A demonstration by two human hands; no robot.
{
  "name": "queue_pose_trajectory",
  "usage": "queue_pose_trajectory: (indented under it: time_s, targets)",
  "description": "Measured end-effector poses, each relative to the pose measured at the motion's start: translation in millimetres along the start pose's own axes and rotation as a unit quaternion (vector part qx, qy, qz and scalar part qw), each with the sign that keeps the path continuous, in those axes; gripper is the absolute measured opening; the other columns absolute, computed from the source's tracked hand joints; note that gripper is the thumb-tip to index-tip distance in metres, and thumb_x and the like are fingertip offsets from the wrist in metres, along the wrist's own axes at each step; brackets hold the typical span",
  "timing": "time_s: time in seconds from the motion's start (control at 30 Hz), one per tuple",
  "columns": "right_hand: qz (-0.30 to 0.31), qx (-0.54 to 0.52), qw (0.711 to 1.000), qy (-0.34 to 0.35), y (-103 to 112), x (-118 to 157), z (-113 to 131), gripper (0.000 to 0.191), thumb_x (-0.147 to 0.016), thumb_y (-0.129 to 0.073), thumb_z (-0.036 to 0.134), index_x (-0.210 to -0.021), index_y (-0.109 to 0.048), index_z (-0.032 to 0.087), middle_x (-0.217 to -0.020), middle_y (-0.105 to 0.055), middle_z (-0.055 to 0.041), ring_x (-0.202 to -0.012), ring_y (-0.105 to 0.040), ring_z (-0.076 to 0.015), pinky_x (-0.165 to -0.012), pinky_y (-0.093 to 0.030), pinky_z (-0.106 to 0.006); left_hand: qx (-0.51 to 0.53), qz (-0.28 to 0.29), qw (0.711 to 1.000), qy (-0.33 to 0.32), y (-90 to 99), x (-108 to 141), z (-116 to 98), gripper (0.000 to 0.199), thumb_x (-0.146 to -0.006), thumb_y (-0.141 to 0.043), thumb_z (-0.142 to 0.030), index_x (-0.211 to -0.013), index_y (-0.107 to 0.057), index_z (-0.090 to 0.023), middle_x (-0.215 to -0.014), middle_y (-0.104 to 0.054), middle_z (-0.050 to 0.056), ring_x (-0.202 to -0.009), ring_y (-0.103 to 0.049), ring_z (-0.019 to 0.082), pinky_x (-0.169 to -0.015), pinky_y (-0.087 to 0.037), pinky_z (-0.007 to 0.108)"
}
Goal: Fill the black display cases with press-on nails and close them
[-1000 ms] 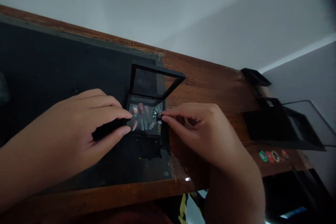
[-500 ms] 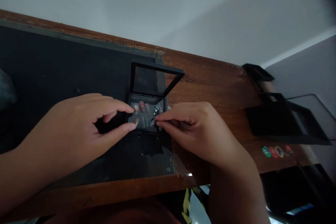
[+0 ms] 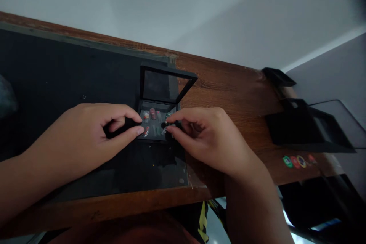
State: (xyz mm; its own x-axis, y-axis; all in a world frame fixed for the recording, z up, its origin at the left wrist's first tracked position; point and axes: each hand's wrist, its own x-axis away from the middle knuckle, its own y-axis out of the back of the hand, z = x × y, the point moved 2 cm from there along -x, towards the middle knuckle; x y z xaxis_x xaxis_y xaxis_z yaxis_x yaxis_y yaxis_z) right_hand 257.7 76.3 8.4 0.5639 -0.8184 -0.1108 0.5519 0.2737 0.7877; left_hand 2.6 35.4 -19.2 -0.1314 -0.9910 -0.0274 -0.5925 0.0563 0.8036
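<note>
A small black case (image 3: 168, 69) stands with its framed, see-through lid raised. Inside its base lie several decorated false nails, among them a reddish one (image 3: 153, 114) and a clear one with orange marks (image 3: 146, 131). My left hand (image 3: 97, 133) is at the case's left side, thumb and forefinger apart, with nothing between them. From the right, my right hand (image 3: 204, 127) reaches over the base; its thumb and forefinger are slightly parted above the right-hand nails, partly hiding them. No held object shows between those fingertips.
The case rests on a black mat (image 3: 114, 175) over a wooden table (image 3: 228, 91). Black trays or boxes (image 3: 303, 127) stand at the right, with several round coloured stickers (image 3: 294, 161) near them. A pale wall rises behind.
My right thumb and forefinger have come apart and lifted off the nail they were touching. My left thumb and forefinger have drawn slightly back from the nails. The view has shifted a little.
</note>
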Motion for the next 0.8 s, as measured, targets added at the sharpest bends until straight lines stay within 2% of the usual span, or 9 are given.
queue_pose_trajectory:
  time_s: [0.23, 0.37, 0.53, 0.8]
  targets:
    - [0.006, -0.025, 0.999, -0.041, 10.3, 1.3, -8.0, 0.014, -0.095, -0.078, 0.022, -0.108, -0.083, 0.020, -0.066, -0.062, 0.0070, -0.058, -0.055, -0.0102, -0.057, -0.038, -0.027, -0.004, 0.014, 1.000, -0.026, 2.6, -1.6, -3.0, 0.030, -0.096, -0.068, -0.060, -0.095, -0.085, -0.035, -0.053, -0.052, -0.006, -0.044, -0.053, 0.014, -0.046, -0.035, 0.029]
    - [0.022, -0.022, 0.998, -0.050, 13.4, 2.1, -8.5, 0.007, -0.090, -0.081, 0.018, -0.095, -0.077, 0.022, -0.065, -0.060, 0.0077, -0.058, -0.055, -0.0103, -0.056, -0.036, -0.027, 0.000, 0.023, 0.999, -0.039, 2.0, -2.4, -4.3, 0.029, -0.095, -0.072, -0.061, -0.091, -0.084, -0.035, -0.055, -0.050, -0.006, -0.044, -0.052, 0.013, -0.046, -0.036, 0.028]
    - [0.052, -0.001, 0.997, -0.051, 12.3, 2.1, -8.8, 0.008, -0.090, -0.085, 0.017, -0.094, -0.083, 0.023, -0.066, -0.064, 0.0069, -0.059, -0.056, -0.0103, -0.058, -0.035, -0.027, 0.006, 0.038, 0.999, -0.028, 0.6, -2.9, -3.2, 0.032, -0.095, -0.070, -0.063, -0.087, -0.083, -0.034, -0.055, -0.048, -0.005, -0.044, -0.050, 0.013, -0.045, -0.034, 0.028]
    - [0.033, -0.001, 0.998, -0.051, 12.1, 4.4, -6.3, 0.005, -0.092, -0.087, 0.020, -0.094, -0.090, 0.023, -0.062, -0.065, 0.0063, -0.056, -0.054, -0.0095, -0.057, -0.035, -0.028, 0.005, 0.038, 0.999, -0.029, -0.9, -2.6, -3.3, 0.030, -0.095, -0.071, -0.061, -0.095, -0.084, -0.034, -0.057, -0.053, -0.006, -0.047, -0.052, 0.014, -0.048, -0.036, 0.030]
